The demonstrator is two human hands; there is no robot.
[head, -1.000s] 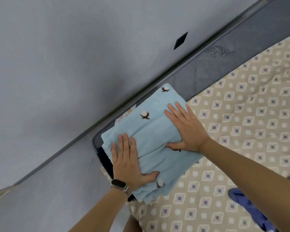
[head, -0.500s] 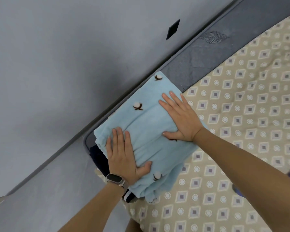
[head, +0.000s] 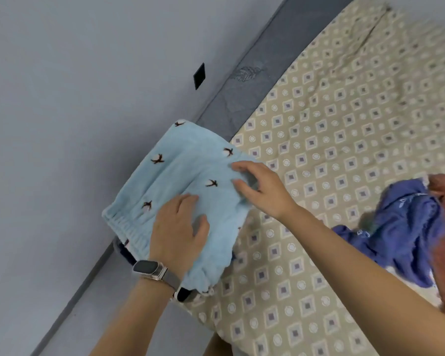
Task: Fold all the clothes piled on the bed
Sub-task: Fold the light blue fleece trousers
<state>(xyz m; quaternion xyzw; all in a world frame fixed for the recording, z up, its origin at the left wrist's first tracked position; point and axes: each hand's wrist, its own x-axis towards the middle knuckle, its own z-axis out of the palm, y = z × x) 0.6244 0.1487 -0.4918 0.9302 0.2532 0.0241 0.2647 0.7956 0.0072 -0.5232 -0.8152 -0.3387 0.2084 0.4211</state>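
The folded light-blue garment [head: 180, 191] sits on a stack at the bed's [head: 344, 155] corner by the wall. The left hand [head: 179, 233] still presses it flat, fingers straight, while the right hand [head: 261, 187] has lifted off, loosely curled and empty. This piece looks finished; the blue and pink clothes [head: 406, 227] nearby await folding.

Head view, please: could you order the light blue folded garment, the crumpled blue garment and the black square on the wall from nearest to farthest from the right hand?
From the right hand:
1. Light blue folded garment, under its fingertips at the bed's corner.
2. Crumpled blue garment, on the bedsheet to its right.
3. Black square, up on the wall.
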